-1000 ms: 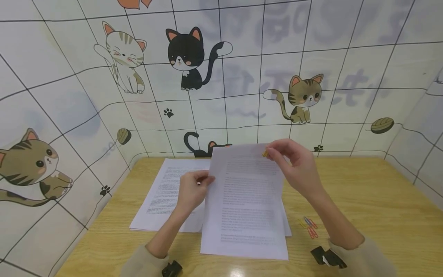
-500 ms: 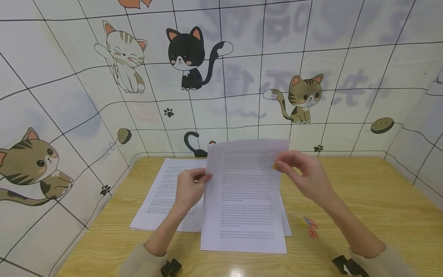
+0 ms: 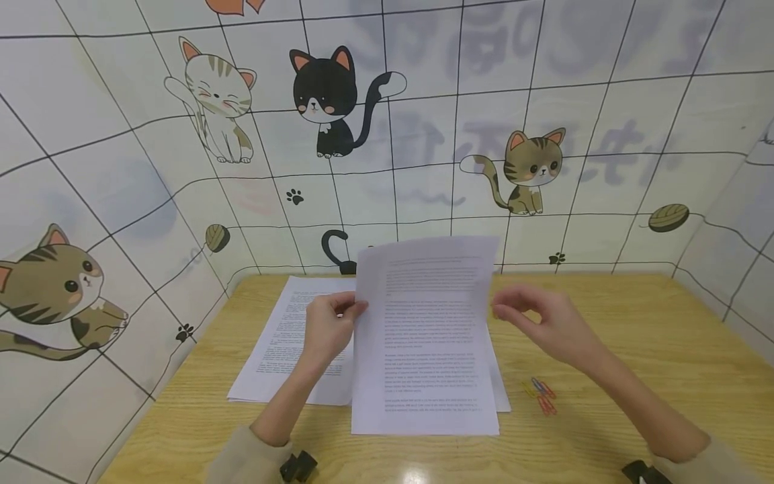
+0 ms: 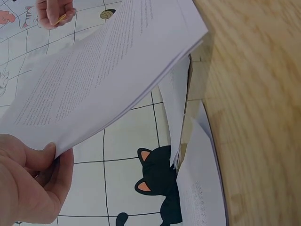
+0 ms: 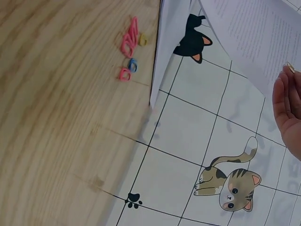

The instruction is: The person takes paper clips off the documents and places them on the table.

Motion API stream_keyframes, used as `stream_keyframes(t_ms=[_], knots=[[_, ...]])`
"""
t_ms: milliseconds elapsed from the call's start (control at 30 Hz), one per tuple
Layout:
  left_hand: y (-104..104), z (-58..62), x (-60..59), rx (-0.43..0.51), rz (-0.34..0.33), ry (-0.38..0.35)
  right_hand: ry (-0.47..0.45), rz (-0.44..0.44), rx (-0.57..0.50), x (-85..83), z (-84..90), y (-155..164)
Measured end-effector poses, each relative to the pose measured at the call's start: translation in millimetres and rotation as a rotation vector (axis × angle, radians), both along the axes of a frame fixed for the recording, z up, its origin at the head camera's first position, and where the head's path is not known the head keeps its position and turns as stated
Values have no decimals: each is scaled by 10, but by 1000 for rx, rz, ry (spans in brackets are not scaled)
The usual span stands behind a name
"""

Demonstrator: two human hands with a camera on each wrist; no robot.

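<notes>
Head view, centre frame: left hand (image 3: 326, 329) pinches the left edge of a thin stack of white printed paper sheets (image 3: 426, 336), thumb on top, fingers curled behind. The stack stands raised at its far end, near edge resting on the light wooden table (image 3: 635, 349). Right hand (image 3: 553, 323) sits just right of the stack, apart from the paper, fingers loosely bent with the tips drawn together.

Left wrist view adds: the thumb (image 4: 59, 157) clamps the stack's corner at lower left, and the sheets fan slightly along their edge. At upper left of that frame, the right hand's fingertips nip a small yellow paper clip (image 4: 61, 19); the head view barely shows this.

Right wrist view: the clip's tip (image 5: 290, 67) pokes above the fingers at right edge. Loose pink, blue and yellow paper clips (image 5: 129, 47) lie on the table, upper centre.

Second white printed sheet pile (image 3: 284, 343) lies flat behind the left hand.
</notes>
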State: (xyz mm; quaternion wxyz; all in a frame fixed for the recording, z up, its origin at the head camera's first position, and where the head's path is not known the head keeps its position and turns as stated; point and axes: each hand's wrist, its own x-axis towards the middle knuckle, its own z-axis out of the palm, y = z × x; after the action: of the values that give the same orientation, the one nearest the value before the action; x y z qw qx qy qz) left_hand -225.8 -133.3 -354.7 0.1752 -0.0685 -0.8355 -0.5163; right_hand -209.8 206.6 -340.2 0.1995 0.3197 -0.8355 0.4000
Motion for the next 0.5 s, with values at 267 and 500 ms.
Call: stream_keyframes(t_ms=[267,500], knots=[[1,-8,-6,0,6,-9,-48,10,108,-27,-135,181],[-2,-3,-15,7,8,-30,-103,65,142,-44,-230,329]])
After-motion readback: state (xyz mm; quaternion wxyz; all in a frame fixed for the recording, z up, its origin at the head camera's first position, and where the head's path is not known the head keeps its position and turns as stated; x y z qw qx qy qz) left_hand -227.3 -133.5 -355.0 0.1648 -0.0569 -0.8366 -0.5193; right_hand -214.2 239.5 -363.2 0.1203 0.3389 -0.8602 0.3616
